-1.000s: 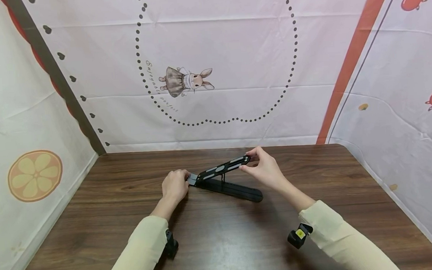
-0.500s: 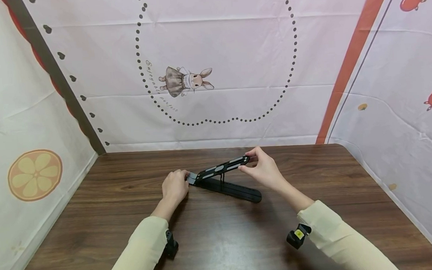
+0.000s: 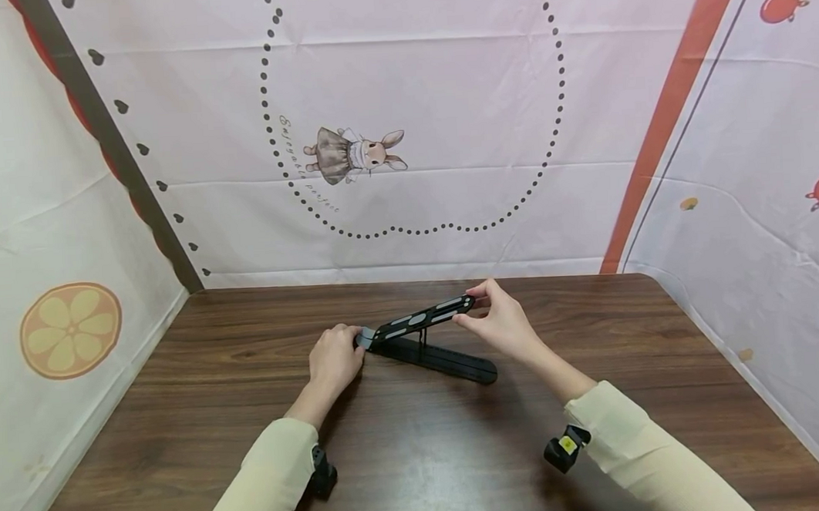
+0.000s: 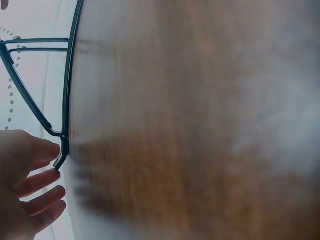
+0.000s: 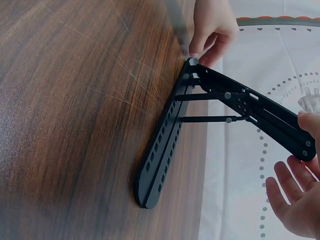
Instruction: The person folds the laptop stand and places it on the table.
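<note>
A black folding laptop stand [image 3: 450,361] lies on the table in the head view, its upper arm [image 3: 406,325] raised at an angle over the flat base. Two thin struts [image 5: 205,119] join arm and base in the right wrist view. My left hand [image 3: 333,361] pinches the grey lip at the hinge end between thumb and fingers. With thumb and fingertips, my right hand [image 3: 502,324] grips the free upper end of the raised arm. In the left wrist view the stand [image 4: 66,90] appears edge-on, the left hand [image 4: 25,175] at its hinge end.
Under the stand is a dark wooden table [image 3: 420,455]. A white printed cloth [image 3: 445,130] rises behind the back edge and along both sides. A small black camera [image 3: 565,446] sits on the right wrist, another [image 3: 321,475] on the left.
My left hand has shifted slightly on the lip, its thumb now nearer the hinge. The right hand and the stand's angle look the same. The head view has shifted a little.
</note>
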Demonstrator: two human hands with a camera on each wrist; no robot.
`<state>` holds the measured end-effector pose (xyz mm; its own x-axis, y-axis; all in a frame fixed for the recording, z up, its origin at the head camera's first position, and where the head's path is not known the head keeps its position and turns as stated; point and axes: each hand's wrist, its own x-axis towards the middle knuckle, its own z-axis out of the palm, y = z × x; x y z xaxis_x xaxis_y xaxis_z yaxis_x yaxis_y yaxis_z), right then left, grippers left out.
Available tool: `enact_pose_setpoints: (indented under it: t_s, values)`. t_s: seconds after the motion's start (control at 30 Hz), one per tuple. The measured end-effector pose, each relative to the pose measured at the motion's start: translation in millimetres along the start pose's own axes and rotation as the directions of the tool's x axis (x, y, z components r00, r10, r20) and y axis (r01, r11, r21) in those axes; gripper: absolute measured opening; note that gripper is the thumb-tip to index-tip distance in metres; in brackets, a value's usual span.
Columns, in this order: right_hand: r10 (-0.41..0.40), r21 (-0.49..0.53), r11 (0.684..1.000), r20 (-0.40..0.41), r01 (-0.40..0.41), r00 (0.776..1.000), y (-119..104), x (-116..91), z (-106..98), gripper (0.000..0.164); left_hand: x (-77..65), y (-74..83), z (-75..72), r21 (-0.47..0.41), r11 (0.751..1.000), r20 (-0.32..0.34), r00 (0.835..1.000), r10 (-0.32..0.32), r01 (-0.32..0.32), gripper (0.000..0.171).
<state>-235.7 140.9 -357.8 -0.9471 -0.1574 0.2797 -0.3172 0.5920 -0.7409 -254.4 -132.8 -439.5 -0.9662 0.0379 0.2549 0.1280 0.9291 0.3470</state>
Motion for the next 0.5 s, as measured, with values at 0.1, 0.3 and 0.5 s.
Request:
enact_pose_setpoints:
  t_s: [0.1, 0.3, 0.5]
  values:
    - [0.0, 0.008, 1.0, 0.001, 0.0, 1.0, 0.0, -0.3, -0.2, 0.044, -2.5, 2.5, -0.5, -0.001, 0.999, -0.042, 0.998, 0.036, -0.036, 0.031]
    - [0.0, 0.007, 1.0, 0.003, 0.0, 1.0, 1.1, -0.5, 0.2, 0.044, -3.9, 12.6, -1.1, -0.016, 0.997, -0.06, 0.996, 0.071, -0.072, 0.032]
    - [0.008, 0.004, 1.0, 0.002, -0.008, 1.0, 0.9, -0.1, 0.6, 0.044, -2.1, 24.3, -3.3, -0.035, 0.996, -0.04, 0.996, 0.075, -0.076, 0.033]
